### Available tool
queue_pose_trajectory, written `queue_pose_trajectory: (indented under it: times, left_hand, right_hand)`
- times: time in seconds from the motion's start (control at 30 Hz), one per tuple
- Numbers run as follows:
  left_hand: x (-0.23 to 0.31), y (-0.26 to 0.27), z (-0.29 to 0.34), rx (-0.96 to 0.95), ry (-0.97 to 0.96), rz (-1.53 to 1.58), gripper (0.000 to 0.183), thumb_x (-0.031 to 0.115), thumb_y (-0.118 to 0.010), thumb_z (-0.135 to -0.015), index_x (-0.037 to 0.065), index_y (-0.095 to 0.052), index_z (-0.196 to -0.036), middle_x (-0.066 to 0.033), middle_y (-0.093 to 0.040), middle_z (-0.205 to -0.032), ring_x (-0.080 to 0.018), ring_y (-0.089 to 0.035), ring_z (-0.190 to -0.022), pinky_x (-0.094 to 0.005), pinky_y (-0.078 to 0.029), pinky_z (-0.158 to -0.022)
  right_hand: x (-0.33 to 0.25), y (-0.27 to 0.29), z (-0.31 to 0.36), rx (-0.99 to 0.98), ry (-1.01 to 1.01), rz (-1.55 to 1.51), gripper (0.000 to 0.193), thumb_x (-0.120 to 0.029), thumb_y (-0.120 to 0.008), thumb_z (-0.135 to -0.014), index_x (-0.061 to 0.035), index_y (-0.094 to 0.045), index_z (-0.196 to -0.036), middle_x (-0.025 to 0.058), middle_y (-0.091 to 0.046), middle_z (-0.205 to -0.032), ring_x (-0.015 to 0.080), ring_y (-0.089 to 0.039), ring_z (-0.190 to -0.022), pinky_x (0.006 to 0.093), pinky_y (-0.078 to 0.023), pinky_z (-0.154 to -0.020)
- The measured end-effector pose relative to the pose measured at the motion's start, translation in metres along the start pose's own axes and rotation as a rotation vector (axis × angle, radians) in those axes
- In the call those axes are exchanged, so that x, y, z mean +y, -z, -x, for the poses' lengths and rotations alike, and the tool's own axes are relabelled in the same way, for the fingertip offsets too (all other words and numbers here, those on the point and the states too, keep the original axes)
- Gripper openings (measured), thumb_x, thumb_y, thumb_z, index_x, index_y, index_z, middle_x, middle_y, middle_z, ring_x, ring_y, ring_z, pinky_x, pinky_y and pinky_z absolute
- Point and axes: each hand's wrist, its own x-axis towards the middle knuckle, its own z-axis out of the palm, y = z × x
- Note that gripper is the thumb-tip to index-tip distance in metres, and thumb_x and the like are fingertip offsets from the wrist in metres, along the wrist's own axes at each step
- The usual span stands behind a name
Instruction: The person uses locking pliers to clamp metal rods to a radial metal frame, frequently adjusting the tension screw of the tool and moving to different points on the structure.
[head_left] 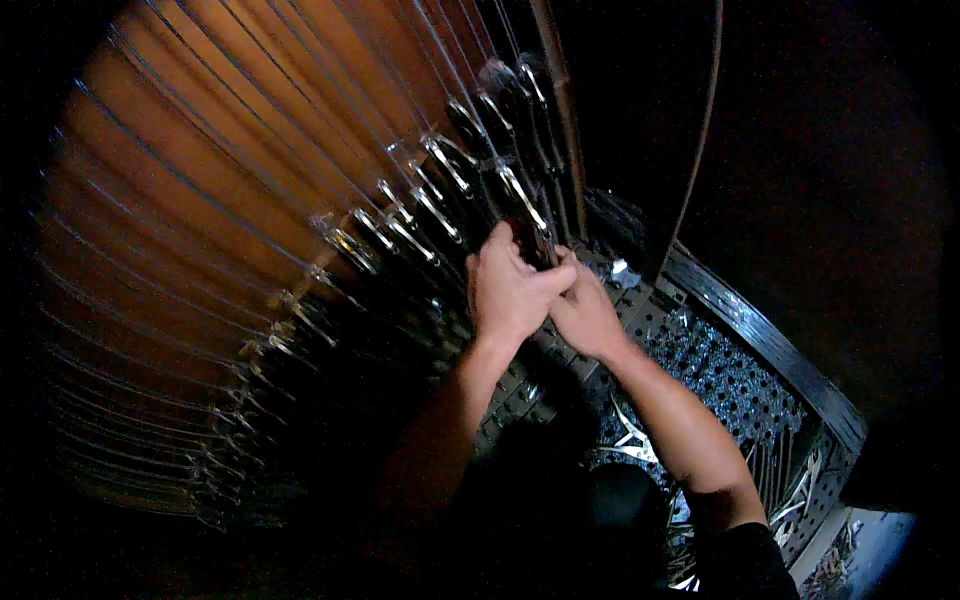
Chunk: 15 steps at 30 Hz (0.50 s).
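Observation:
A long, narrow metal piece [524,200] with a shiny upper end slants down into my two hands, in the middle of the view. My left hand [508,295] is closed about its lower part, thumb toward the right. Pressed against it, my right hand [588,312] is closed at the same spot, its fingers partly hidden behind the left thumb. The piece's lower end is hidden by the hands. Close by on the left hang similar shiny metal pieces [448,165] in a row, below thin wires [290,120]. Their exact kind is too dark to make out.
Behind the wires stands a brown sheet [230,130]. To the lower right is a perforated dark metal surface [720,360] with a raised rim [765,325]. Loose pale metal pieces [632,438] lie beneath my right forearm. A thin cable [705,130] hangs at the upper right.

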Motion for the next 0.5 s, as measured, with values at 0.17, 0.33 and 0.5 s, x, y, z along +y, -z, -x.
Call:
queue_pose_trajectory:
  times: [0.17, 0.33, 0.5]
  left_hand:
    - [-0.048, -0.018, -0.015, 0.106, -0.086, -0.112, 0.036, 0.015, -0.086, -0.069, 0.001, -0.064, -0.094, -0.0075, -0.071, -0.084, -0.0113, -0.064, -0.075, -0.0306, -0.054, -0.067]
    - [-0.019, -0.011, 0.001, 0.053, -0.256, 0.064, 0.023, 0.013, -0.075, -0.069, -0.006, -0.063, -0.075, -0.0115, -0.066, -0.067, -0.0164, -0.061, -0.06, -0.036, -0.051, -0.056]
    - [0.005, 0.011, 0.013, 0.037, 0.058, -0.05, 0.036, 0.022, -0.079, -0.066, -0.01, -0.063, -0.072, -0.0214, -0.065, -0.066, -0.0233, -0.066, -0.061, -0.0395, -0.053, -0.059]
  right_hand:
    - [0.007, -0.007, -0.006, 0.003, 0.008, 0.192, 0.05, -0.027, -0.057, -0.091, -0.0005, -0.057, -0.133, 0.029, -0.065, -0.116, 0.044, -0.063, -0.108, 0.0467, -0.05, -0.095]
    - [0.044, -0.006, -0.011, -0.036, 0.064, 0.398, 0.035, -0.029, -0.063, -0.089, 0.0011, -0.07, -0.105, 0.0225, -0.072, -0.104, 0.0365, -0.07, -0.096, 0.0427, -0.054, -0.085]
    - [0.03, -0.024, -0.009, 0.042, 0.035, -0.132, 0.035, -0.024, -0.059, -0.092, 0.0089, -0.064, -0.099, 0.0157, -0.07, -0.086, 0.0185, -0.063, -0.083, 0.0369, -0.051, -0.073]
